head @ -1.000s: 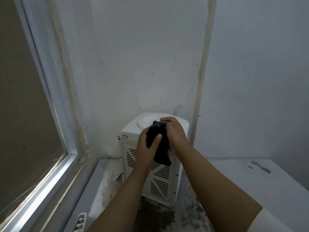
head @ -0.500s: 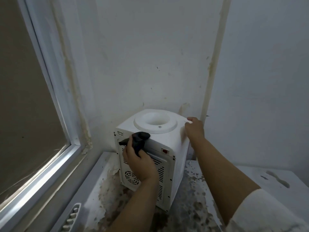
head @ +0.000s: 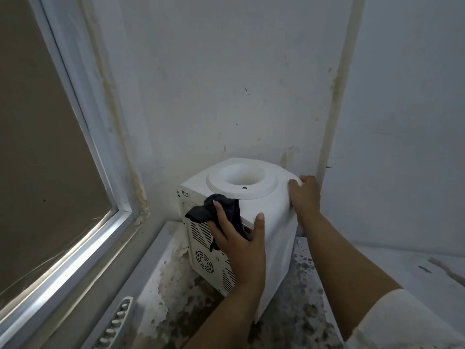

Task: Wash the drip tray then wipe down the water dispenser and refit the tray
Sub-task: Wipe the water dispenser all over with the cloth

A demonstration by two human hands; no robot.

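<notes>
- We wipe the white plastic water dispenser [head: 251,222]; our left hand [head: 236,238] presses a dark cloth [head: 221,210] against its vented back
- Our right hand [head: 305,200] grips the far corner; next, we judge, sweeping the cloth across the top

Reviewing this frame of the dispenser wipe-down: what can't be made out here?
Head view only:
- Drip tray: not visible; the water dispenser shows its vented rear panel, front turned away.
- Part of the rear panel: covered by the left hand and dark cloth.
- Right hand fingers: wrapped round the far corner, tips hidden.
- Label by the rear socket: too small to read.
- Ridged object, bottom edge: cut off.
</notes>
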